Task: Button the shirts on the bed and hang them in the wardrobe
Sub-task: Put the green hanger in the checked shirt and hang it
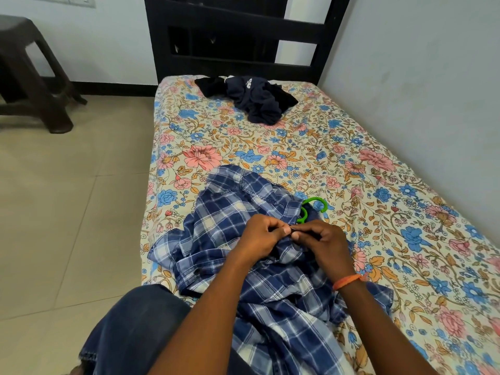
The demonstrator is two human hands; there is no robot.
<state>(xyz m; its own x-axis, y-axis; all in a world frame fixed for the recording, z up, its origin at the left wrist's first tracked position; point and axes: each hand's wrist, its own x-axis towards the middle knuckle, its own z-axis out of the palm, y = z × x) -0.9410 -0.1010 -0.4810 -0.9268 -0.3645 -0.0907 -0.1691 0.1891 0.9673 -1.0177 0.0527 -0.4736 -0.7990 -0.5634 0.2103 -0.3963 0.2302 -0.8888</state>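
Hands: both met over the blue plaid shirt (243, 226), fingertips pressed together at one small spot on its front edge, so cloth and button could be worked against each other.
Left hand (259, 236): fingers curled, pinching a fold of the fabric, seemingly to hold the buttonhole side steady.
Right hand (324, 244): fingers curled and pinching at the same spot, where a small dark thing, perhaps a button, showed; too small to be sure. An orange band (347, 281) sat on that wrist.
Shirt: lay rumpled on the near part of the bed (365, 147), its lower half drawn toward the person's lap, which kept the placket close under the eyes.
Hanger: a green hanger (313, 208) had its hook poking out at the collar end, just beyond the hands, so it looked already slipped inside and ready for hanging.
Second garment: a dark navy shirt (257, 98) sat bunched near the headboard (232, 36), well apart and untouched, likely waiting its turn.
Knee: a jeans-clad knee (140, 320) rested at the bed's edge.
Room: a dark plastic stool (29, 71) stood on the tiled floor to the left; no wardrobe showed.
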